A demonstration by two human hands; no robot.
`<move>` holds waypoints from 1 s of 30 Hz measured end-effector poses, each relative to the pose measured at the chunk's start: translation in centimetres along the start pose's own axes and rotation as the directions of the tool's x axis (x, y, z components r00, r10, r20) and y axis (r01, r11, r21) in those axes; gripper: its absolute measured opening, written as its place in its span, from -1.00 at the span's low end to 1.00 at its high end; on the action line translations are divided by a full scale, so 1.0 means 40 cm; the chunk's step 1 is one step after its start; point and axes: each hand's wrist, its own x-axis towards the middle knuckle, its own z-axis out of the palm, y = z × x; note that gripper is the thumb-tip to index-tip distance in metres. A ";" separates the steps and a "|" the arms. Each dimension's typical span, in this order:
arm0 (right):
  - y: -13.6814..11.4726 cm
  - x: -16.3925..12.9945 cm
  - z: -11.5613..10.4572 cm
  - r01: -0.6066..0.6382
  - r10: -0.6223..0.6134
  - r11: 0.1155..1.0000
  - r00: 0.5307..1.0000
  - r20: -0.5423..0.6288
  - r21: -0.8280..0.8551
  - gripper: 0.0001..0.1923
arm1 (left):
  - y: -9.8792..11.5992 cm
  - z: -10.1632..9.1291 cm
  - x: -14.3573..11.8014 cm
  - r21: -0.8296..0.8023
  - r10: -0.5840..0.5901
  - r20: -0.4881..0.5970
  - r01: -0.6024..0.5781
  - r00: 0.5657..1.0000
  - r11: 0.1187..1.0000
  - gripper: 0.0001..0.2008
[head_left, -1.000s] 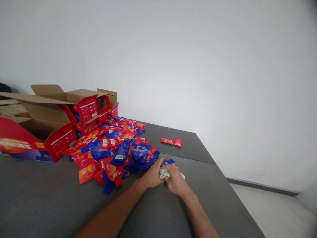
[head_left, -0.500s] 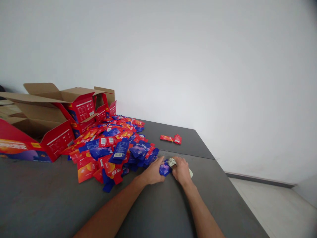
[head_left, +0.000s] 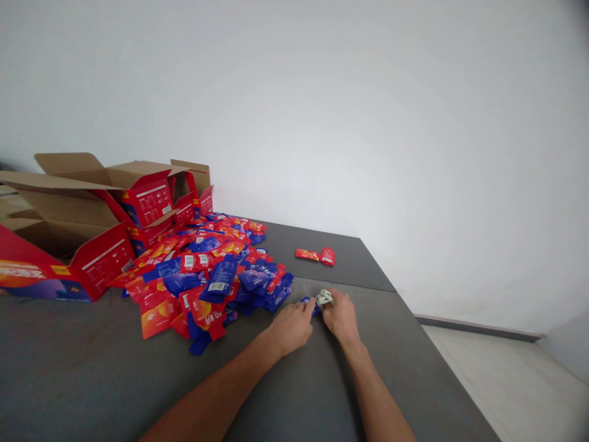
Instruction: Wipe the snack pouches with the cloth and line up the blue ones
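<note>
Both hands sit close together on the grey table (head_left: 92, 380), near its right-hand part, just off the right edge of the sachet pile. The left hand (head_left: 291, 328) lies knuckles up with fingertips on a small blue sachet (head_left: 307, 301); only a sliver of it shows between the two hands, so its long axis and which way it points can't be told. The right hand (head_left: 341, 316) is curled round a pale, crumpled wad (head_left: 324, 298) that pokes out past the fingertips — pinched in the fingers, as far as can be seen. Whether the left hand actually grips the sachet or just presses it isn't clear.

Pile of red and blue sachets (head_left: 211, 270) spreads from the boxes toward the hands, flat packs lying every which way, some w/ white barcode labels facing up. Writing on them is too small to read.

Left side: open red cardboard boxes (head_left: 105, 245), flaps up, brown inside; their insides are in shadow, contents can't be made out. White label panels on the box sides — text not legible.

Two red sachets (head_left: 317, 255) lie apart from the pile, further back on the table, beyond the hands.
</note>
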 end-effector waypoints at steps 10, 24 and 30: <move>-0.006 -0.014 -0.038 -0.024 0.037 0.988 0.996 -0.081 0.153 -0.68 | -0.096 0.023 0.033 -0.314 -0.166 -0.305 0.065 0.938 0.947 -0.69; -0.071 -0.045 0.015 0.176 -0.195 0.974 0.972 0.128 0.142 -0.75 | -0.093 0.027 0.004 -0.268 -0.159 -0.080 0.132 0.984 0.954 -0.17; -0.020 -0.026 0.017 0.012 -0.015 0.999 0.998 0.062 0.044 -0.75 | -0.069 0.023 0.000 -0.154 -0.133 -0.077 0.120 0.988 0.981 -0.31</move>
